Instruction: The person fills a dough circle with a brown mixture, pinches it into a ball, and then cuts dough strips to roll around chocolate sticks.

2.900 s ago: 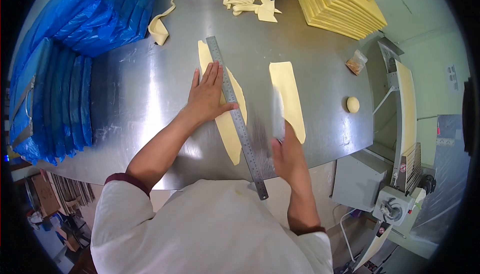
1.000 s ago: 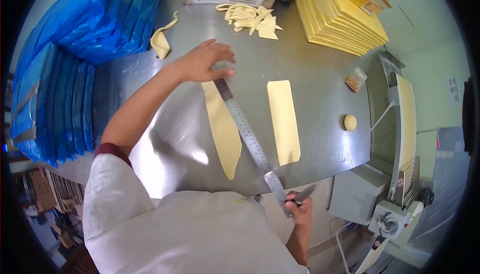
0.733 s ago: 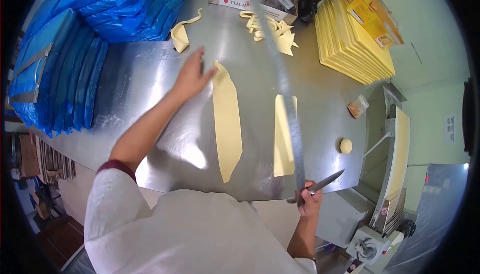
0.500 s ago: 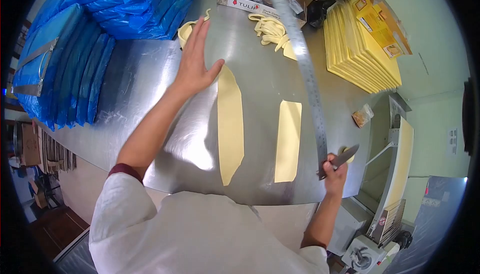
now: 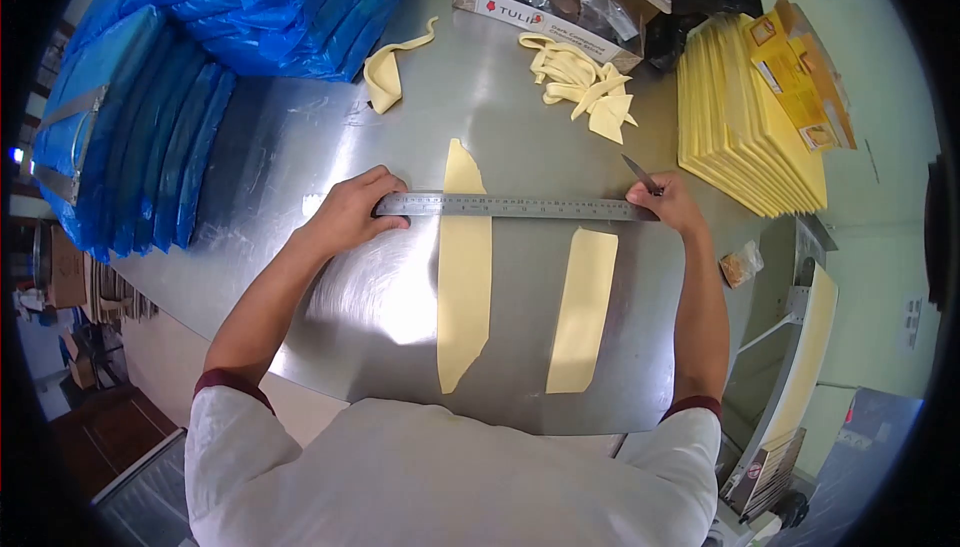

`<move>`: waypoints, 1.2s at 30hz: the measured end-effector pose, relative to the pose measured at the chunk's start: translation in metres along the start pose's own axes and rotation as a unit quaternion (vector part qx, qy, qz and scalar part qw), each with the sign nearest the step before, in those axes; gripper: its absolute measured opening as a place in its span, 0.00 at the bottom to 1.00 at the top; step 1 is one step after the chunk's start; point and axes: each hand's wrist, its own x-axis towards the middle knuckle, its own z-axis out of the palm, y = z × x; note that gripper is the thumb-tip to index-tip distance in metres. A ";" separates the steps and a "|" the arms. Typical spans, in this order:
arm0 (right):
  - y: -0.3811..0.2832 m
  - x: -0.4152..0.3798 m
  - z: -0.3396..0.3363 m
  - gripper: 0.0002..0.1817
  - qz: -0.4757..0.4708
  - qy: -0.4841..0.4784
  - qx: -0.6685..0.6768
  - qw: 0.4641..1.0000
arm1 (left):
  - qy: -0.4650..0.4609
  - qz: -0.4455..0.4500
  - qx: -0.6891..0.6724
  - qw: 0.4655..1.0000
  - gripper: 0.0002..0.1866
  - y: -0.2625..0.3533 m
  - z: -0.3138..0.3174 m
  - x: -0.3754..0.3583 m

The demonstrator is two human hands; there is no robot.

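Both ends of the metal ruler are clamped in my fingers, its length crossing over the longer dough strip in front of me: my left hand sits at ten o'clock from that strip, my right hand at two, its fingers also closed around the knife; the shorter dough strip lies at four, the dough scraps at one

Ruler across left dough strip; second strip right; dough scraps before box.

Metal table carries two dough strips, dough scraps, open carton
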 end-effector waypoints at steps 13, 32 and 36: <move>0.025 0.010 0.031 0.10 -0.097 0.102 -0.061 0.988 | 0.065 0.044 0.053 0.995 0.18 -0.019 0.017 -0.006; -0.032 -0.007 0.050 0.12 -0.076 0.177 -0.101 0.976 | 0.067 0.029 0.037 0.997 0.19 -0.025 0.014 0.002; -0.055 -0.014 0.057 0.13 -0.104 0.137 -0.111 0.979 | 0.048 0.009 0.045 0.998 0.18 -0.024 0.010 0.008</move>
